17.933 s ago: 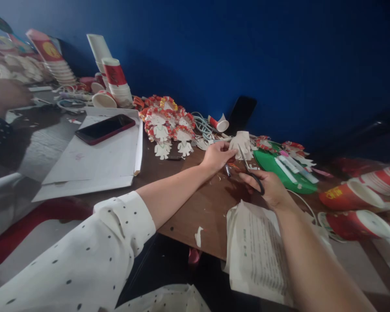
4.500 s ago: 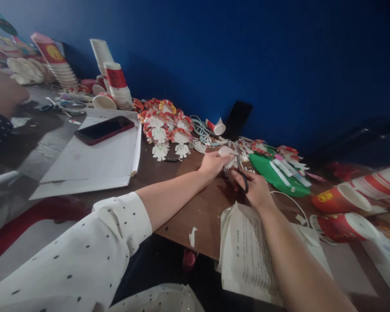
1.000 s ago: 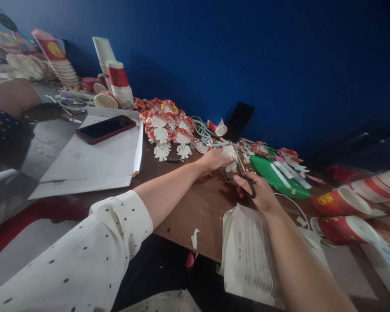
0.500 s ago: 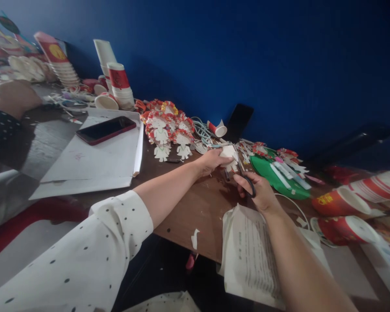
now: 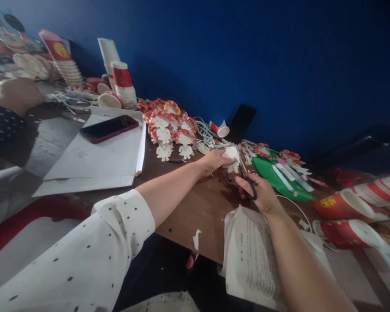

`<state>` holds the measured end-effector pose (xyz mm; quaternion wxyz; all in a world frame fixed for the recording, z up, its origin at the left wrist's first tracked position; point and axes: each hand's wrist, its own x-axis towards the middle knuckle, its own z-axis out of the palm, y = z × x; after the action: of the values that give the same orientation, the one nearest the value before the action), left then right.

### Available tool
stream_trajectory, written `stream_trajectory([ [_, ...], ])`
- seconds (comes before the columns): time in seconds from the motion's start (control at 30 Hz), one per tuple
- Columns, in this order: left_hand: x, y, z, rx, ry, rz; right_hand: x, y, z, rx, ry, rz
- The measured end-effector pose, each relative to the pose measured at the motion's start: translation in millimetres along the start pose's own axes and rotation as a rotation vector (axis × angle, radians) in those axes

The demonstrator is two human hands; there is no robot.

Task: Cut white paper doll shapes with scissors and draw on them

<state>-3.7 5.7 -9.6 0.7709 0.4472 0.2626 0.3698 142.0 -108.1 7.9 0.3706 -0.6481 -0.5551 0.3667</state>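
Between thumb and fingers, my left hand [image 5: 213, 162] pinches a small white paper cutout [image 5: 231, 154] over the brown table. My right hand [image 5: 259, 193] has its fingers through the dark handles of a pair of scissors [image 5: 251, 185], whose blades point up at the right edge of the paper. How far the blades are apart I cannot make out. Left of my hands lies a pile of paper dolls [image 5: 172, 130] with red, curled paper edges. A white book-like packet of paper [image 5: 250, 255] with printed lines lies beneath my right forearm.
A phone [image 5: 108, 128] rests on a white box lid [image 5: 94, 158] at left. Another phone [image 5: 243, 122] leans on the blue wall. Stacked paper cups [image 5: 122, 84] stand behind; more cups [image 5: 344, 203] lie at right, near pens on a green sheet [image 5: 263, 171]. A co-worker's hand [image 5: 17, 93] is far left.
The whole view has shifted slightly, so things sit a little further right. Both hands keep their hold on the paper and the scissors with hardly any visible movement.
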Motion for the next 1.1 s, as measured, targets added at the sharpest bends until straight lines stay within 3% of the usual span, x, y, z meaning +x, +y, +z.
stream_trajectory([
  [0.87, 0.3, -1.6, 0.8, 0.031, 0.011, 0.002, 4.0, 9.6, 1.1, 0.019, 0.014, 0.011],
  [1.1, -1.7, 0.2, -0.3, -0.012, -0.089, -0.011, 3.6, 7.4, 1.7, 0.076, 0.06, 0.017],
])
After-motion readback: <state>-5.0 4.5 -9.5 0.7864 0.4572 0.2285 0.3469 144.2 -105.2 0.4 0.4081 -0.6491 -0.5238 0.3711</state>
